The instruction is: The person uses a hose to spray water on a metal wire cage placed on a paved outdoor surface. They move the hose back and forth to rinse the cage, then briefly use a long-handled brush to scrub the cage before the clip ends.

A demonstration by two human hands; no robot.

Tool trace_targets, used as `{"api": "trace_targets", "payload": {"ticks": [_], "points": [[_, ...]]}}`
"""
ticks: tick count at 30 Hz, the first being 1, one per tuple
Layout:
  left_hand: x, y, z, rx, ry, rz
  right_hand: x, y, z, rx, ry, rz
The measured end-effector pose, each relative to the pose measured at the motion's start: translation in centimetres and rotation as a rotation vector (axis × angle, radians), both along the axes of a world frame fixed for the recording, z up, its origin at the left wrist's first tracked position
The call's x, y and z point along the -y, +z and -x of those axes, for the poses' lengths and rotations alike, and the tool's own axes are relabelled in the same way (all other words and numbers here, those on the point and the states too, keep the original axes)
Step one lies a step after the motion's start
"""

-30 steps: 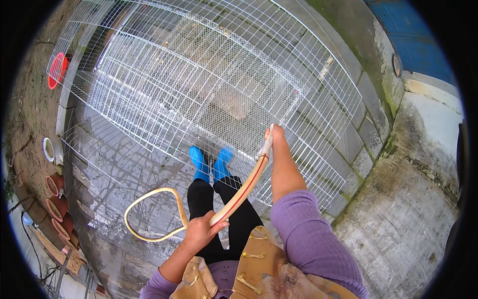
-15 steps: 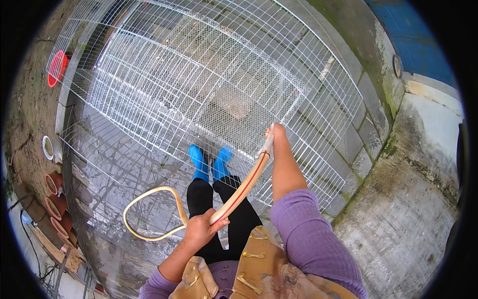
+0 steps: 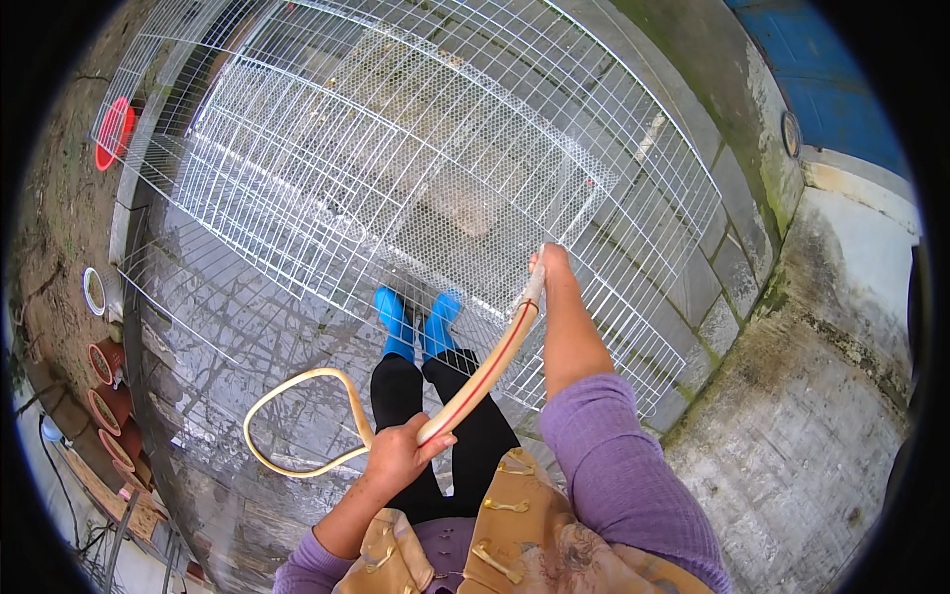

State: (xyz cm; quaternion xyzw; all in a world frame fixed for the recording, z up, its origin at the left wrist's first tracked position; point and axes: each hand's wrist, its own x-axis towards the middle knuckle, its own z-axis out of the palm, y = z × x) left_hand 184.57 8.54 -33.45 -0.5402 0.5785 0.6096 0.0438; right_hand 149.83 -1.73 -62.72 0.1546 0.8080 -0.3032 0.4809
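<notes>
My right hand (image 3: 549, 262) is closed round the pale upper end of a cream hose (image 3: 485, 371) with a red stripe, held over the near part of a large silver wire cage (image 3: 297, 168) with finer mesh inside. My left hand (image 3: 401, 450) grips the same hose lower down, in front of my legs. A loop of the hose lies to the left over the wet paving (image 3: 228, 396). Blue boots (image 3: 394, 317) on my feet show just below the cage's near wires. I cannot clearly make out any water leaving the hose.
At the left, a red basin (image 3: 113, 134), a white bowl (image 3: 94, 290) and several terracotta pots (image 3: 109, 366) sit along soil beside a low kerb. A stained concrete wall (image 3: 841, 297) runs along the right, below a blue panel (image 3: 811, 54) at top right.
My right hand has shifted a little upward and right with the hose end. My left hand and the cage stay almost in place.
</notes>
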Motion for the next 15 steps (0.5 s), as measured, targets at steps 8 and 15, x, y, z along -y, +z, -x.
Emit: {"api": "trace_targets", "payload": {"ticks": [8, 15], "points": [[-1.3, 0.1, -0.1, -0.001, -0.012, -0.052, 1.7, 0.5, -1.7, -0.004, 0.138, -0.005], [-1.3, 0.3, 0.0, -0.022, -0.035, -0.073, 1.7, 0.7, -2.0, 0.040, 0.226, 0.011]]}}
